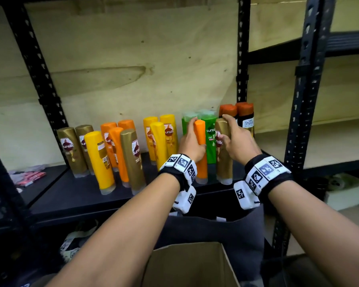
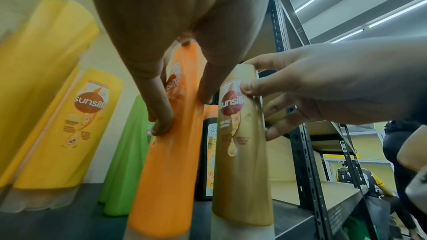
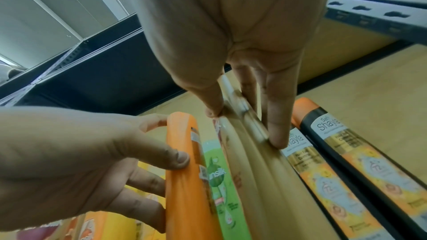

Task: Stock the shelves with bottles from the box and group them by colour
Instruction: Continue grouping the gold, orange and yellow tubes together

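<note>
- Plywood backed the black metal shelf [image 1: 75, 195], where every bottle stood cap-down; the green bottles [image 1: 210, 141] serve as landmark.
- Just in front of the green bottles, the left hand [image 1: 192, 146] gripped an orange bottle [image 1: 201, 160], fingers and thumb curled round its upper half.
- Right of that, the right hand [image 1: 239, 141] gripped a gold bottle [image 1: 223, 160] near its top, thumb on the label.
- Both bottles stood on the shelf, away from the groups of their own colour to the left.
- Handling, as a judgement: stiff, smooth plastic, probably slippery and fairly heavy if full; tall on narrow caps, so tippy. Holding round the middle looks safest.
- Count: four gold, four orange and four yellow bottles, at least three green, two dark bottles [image 1: 245, 119] behind the right hand.
- A cardboard box [image 1: 187, 266] sat below the shelf's front edge.
</note>
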